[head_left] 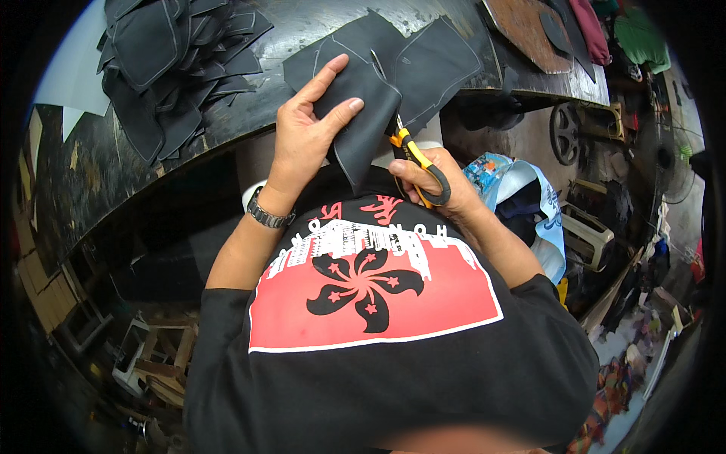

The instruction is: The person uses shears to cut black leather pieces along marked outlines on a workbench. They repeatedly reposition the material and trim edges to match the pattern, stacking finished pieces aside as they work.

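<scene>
A piece of black leather-like sheet (pixel 367 110), marked with pale outlines, hangs partly over the table's near edge. My left hand (pixel 302 132) grips its left side, with the index finger and thumb stretched over the top and the other fingers mostly hidden. Yellow-and-black handled scissors (pixel 412 151) are in my right hand (pixel 446 181), fingers through the loops. Their blades stand apart around the sheet, one tip showing above it, along a cut between the left part and the right part (pixel 439 68), which bears another drawn outline.
A heap of cut black pieces (pixel 170 60) lies on the dark worn table (pixel 83 178) at the left, beside a white sheet (pixel 72 72). A brown board (pixel 525 34) rests at the back right. Below stand a blue bag (pixel 541 212), a black handwheel (pixel 566 134) and a white stool (pixel 586 234).
</scene>
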